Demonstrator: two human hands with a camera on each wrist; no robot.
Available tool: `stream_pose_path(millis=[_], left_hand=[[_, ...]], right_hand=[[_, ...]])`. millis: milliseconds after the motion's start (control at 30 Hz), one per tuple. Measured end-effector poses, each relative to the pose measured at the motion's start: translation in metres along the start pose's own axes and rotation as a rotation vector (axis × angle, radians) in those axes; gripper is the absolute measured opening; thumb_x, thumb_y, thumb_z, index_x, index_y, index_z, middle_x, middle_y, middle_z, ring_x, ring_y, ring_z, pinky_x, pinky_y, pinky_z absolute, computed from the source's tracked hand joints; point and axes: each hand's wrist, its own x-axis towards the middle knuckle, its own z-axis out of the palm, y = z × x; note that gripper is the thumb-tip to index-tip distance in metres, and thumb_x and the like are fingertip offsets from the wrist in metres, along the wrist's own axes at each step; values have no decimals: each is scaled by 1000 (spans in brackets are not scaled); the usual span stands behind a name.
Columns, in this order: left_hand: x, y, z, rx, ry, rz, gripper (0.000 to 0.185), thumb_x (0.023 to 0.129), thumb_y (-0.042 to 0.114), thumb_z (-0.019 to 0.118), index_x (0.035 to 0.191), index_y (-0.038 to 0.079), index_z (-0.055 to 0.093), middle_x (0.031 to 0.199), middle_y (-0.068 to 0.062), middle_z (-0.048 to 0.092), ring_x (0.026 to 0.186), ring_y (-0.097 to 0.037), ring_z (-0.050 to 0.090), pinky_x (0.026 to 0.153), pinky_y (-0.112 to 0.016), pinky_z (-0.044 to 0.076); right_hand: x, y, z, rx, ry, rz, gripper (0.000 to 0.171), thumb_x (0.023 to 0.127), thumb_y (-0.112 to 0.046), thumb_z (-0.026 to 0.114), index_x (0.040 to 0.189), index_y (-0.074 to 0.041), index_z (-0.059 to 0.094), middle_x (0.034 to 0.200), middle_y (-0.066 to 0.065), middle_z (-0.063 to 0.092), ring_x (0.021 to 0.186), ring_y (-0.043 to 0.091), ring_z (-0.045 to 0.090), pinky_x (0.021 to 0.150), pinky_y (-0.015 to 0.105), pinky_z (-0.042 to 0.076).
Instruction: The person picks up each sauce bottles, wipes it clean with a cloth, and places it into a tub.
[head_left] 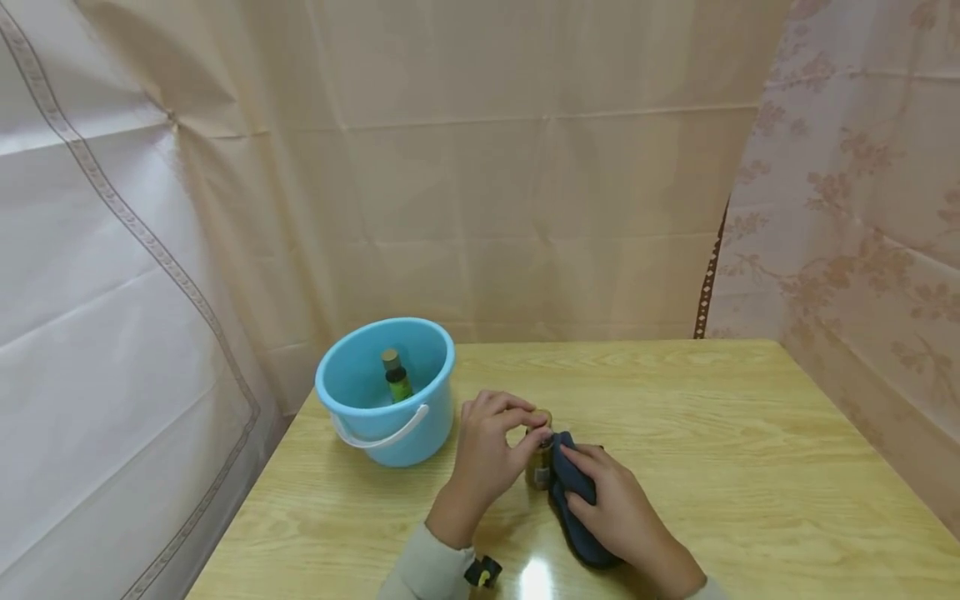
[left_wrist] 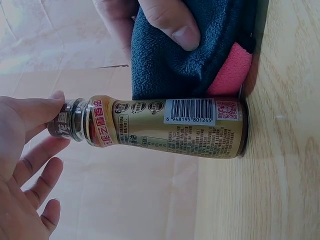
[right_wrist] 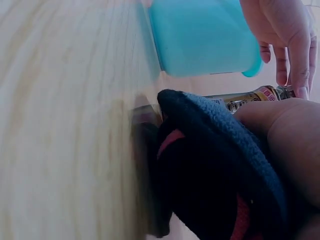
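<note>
Curtains (head_left: 525,208) hang behind a wooden table (head_left: 712,433); at left, a blue bucket (head_left: 420,440) hides the base of a green-labelled bottle (head_left: 399,382); next, the left hand (head_left: 486,437) pinches the cap of a gold-labelled bottle (left_wrist: 185,130) standing upright on the table, its other fingers loosely spread; a small black object (head_left: 483,572) by the sleeve (head_left: 431,565) is hard to make out; rightmost, the right hand (head_left: 622,508) grips a dark cloth (head_left: 573,479) against the bottle, some fingers hidden.

Dark-blue and pink cloth (left_wrist: 192,70), gold-labelled bottle (left_wrist: 172,127)
</note>
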Motion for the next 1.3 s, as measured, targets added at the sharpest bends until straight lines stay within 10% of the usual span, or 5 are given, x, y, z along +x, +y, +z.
stream_pose_path(millis=[833,1300], left_hand=[[1,0,-1,2,-1,-5,20,92,44,78,95,25,84,102,13,73,102,-12,60,84,-36,40],[1,0,4,42,76,23,16,83,37,87,92,25,84,102,9,74,97,-13,61,80,-36,39]], right_hand=[[-2,6,2,5,-23,38,53,90,-16,78,141,-16,65,145,8,59,134,33,57,104,56,51],[-3,4,-2,60,176,-132,60,87,-15,82,142,-26,64,140,1,63,126,27,64,94,49,57]])
